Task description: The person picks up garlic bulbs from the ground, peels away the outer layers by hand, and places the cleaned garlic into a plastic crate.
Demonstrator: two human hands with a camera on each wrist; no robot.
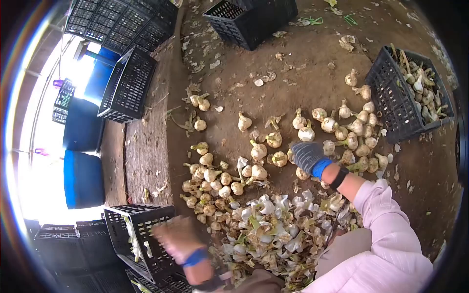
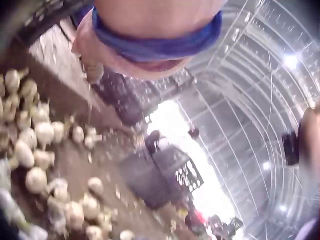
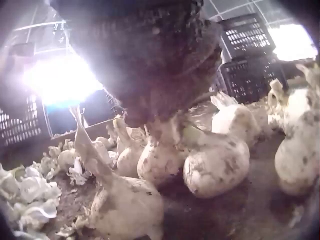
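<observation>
Right hand (image 1: 307,155) grips an onion bulb (image 3: 159,159); left hand (image 1: 178,238), blurred, seemingly holds nothing

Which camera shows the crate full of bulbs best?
The head view: the full crate sits at the right edge, bulbs piled inside, its walls in plain sight. The left wrist view misses it. The right wrist view shows only dark crates, contents unseen.
</observation>
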